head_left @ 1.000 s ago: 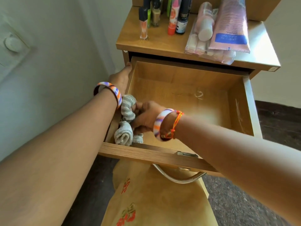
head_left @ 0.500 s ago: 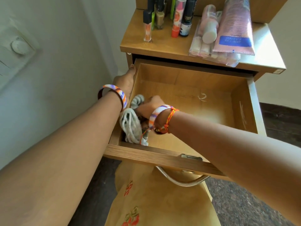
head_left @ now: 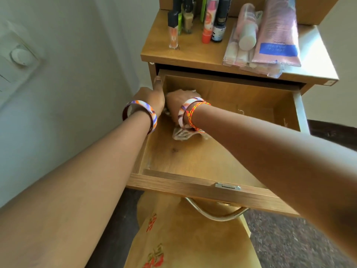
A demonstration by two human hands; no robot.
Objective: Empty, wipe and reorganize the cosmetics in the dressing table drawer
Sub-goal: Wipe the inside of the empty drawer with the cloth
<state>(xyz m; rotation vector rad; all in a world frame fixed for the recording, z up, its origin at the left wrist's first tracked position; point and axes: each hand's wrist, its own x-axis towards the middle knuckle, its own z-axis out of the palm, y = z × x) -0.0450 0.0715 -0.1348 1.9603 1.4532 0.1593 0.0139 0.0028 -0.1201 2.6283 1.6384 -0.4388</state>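
Pale wall [head_left: 73, 78] on the left, wooden dressing table [head_left: 316, 74] pushed close against it, dark floor [head_left: 289, 244] below. Drawer [head_left: 193, 182] pulled well out, its floor bare of cosmetics and so, judging by that, already emptied. Bottles and tubes [head_left: 212, 26] standing in a cluster at the back of the table top, pink tube [head_left: 278, 31] and plastic packet [head_left: 241, 57] lying beside them, likely parked up there to free the drawer for wiping. Left hand [head_left: 152, 97] hooked over the drawer's left wall near the back corner, thumb on the rim, apparently steadying the drawer against the push of the wiping. Right hand [head_left: 175, 105] closed round a striped cloth [head_left: 183, 133], pressing it to the drawer floor in the back left corner, loose end trailing toward the front. Wiping judged under way; right half of the drawer floor not yet reached, faint marks showing there. Tan garment [head_left: 183, 238] with red print under the drawer front.
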